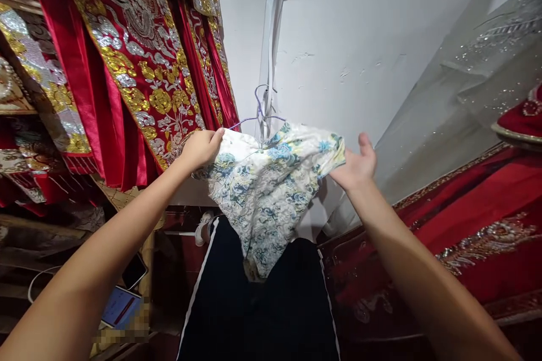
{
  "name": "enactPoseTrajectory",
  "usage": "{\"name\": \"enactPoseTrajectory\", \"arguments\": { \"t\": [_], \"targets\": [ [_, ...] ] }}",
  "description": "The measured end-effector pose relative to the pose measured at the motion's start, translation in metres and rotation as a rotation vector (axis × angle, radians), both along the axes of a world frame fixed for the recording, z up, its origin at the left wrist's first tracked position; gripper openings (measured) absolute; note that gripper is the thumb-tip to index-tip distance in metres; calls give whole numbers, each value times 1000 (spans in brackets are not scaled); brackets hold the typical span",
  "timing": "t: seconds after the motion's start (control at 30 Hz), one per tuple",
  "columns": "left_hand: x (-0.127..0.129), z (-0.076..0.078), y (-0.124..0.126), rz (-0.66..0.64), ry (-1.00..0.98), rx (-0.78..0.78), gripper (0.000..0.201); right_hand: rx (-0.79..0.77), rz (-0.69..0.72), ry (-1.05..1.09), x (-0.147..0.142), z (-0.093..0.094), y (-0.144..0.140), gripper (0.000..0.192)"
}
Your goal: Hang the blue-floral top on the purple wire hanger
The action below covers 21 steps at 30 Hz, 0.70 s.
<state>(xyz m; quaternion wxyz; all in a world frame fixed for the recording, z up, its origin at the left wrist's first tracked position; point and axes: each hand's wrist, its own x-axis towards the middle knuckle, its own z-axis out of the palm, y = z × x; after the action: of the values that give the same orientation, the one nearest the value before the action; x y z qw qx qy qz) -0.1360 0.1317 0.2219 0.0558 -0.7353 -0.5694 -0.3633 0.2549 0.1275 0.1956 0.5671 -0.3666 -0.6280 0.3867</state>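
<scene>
Both hands (279,152) hold floral dress (266,192) (shoulders level, hem down).

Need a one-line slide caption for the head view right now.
Left hand and right hand hold the shoulders of a floral garment on a purple hanger, beside red embroidered robes.

A costume shop: embroidered red gowns (139,62) hang crowded along the wall (359,39).
</scene>
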Motion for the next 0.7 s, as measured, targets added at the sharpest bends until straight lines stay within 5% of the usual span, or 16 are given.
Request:
{"name": "enactPoseTrajectory", "arguments": {
  "t": [0.17, 0.3, 0.4, 0.47, 0.6, 0.7],
  "targets": [
    [15, 18, 18, -101, -85, 20, 44, 86, -190, -119, -19, 42, -11, 75],
    [19, 12, 19, -192, -127, 13, 42, -112, 177, -121, -41, 42, -28, 83],
    [25, -4, 12, -335, -253, -51, 50, -88, 370, -350, -52, 19, -31, 56],
    [36, -13, 4, -471, -371, -76, 53, 36, 255, -503, -59, -4, -27, 55],
    [76, -18, -21, -761, -470, -111, 51, 384, -36, -756, -88, -54, -12, 107],
    [111, -13, -47, -931, -503, -155, 49, 567, -148, -793, -115, -82, -6, 100]
  ]
}}
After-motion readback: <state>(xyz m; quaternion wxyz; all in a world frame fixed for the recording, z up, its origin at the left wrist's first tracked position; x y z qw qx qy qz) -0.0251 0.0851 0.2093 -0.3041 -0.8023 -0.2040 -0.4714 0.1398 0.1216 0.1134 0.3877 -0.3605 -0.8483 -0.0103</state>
